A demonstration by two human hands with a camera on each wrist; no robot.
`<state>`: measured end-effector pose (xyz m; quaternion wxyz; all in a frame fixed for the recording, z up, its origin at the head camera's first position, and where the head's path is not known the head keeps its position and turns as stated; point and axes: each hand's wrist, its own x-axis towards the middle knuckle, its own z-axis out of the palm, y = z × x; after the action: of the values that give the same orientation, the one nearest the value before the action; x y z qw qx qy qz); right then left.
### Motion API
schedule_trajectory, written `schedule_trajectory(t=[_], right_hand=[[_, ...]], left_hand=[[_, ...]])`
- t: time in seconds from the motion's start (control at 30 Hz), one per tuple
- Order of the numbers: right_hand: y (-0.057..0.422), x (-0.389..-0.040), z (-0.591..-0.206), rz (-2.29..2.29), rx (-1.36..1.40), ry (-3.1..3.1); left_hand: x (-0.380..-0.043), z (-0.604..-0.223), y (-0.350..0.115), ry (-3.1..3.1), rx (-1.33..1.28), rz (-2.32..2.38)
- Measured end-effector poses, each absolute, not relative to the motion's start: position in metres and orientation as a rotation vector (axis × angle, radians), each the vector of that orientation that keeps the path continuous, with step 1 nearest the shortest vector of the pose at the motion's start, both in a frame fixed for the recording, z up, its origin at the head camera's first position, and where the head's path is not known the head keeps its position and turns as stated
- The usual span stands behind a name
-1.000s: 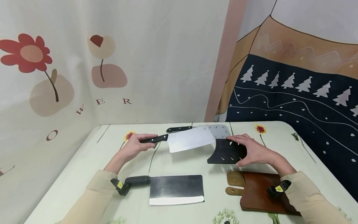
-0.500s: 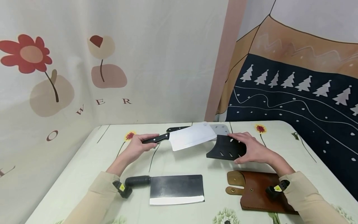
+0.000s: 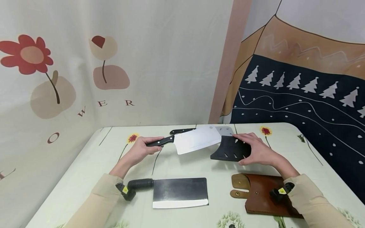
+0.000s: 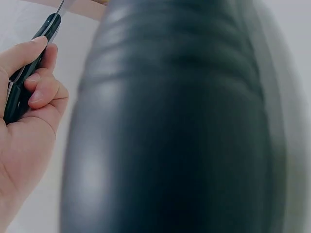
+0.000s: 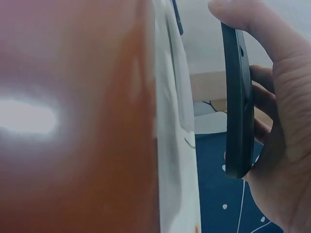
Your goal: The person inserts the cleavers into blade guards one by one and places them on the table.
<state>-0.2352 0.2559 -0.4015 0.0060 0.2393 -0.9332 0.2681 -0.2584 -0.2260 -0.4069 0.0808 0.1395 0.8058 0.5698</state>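
Observation:
My left hand (image 3: 140, 150) grips the black riveted handle (image 4: 51, 22) of a cleaver (image 3: 196, 140), its bright blade raised over the table and tilted up to the right. A black blade guard (image 3: 225, 150) with small slots is held by my right hand (image 3: 256, 150), thumb on the near edge and fingers on the far one. The blade's front end meets the guard's curved left side in the head view. In the right wrist view the guard (image 5: 238, 107) stands edge-on between thumb and fingers.
Behind the raised blade lies another black-handled knife (image 3: 182, 130), its grey, holed blade end (image 3: 226, 130) partly hidden. A dark cleaver (image 3: 179, 191) lies in front; its ribbed handle (image 4: 165, 145) fills the left wrist view. A brown leather sheath (image 3: 265, 193) lies under my right forearm.
My left hand has carried the cleaver slightly right and forward. The guard in my right hand has risen slightly and tilted. The things on the table have stayed put.

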Motion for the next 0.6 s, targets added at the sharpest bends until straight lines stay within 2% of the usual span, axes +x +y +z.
schedule_trajectory(t=[0.6], right_hand=[[0.2652,-0.2361,-0.3973,0.851,0.706,-2.903]], left_hand=[[-0.2562,-0.3988,-0.2247,2.34,0.628,1.561]])
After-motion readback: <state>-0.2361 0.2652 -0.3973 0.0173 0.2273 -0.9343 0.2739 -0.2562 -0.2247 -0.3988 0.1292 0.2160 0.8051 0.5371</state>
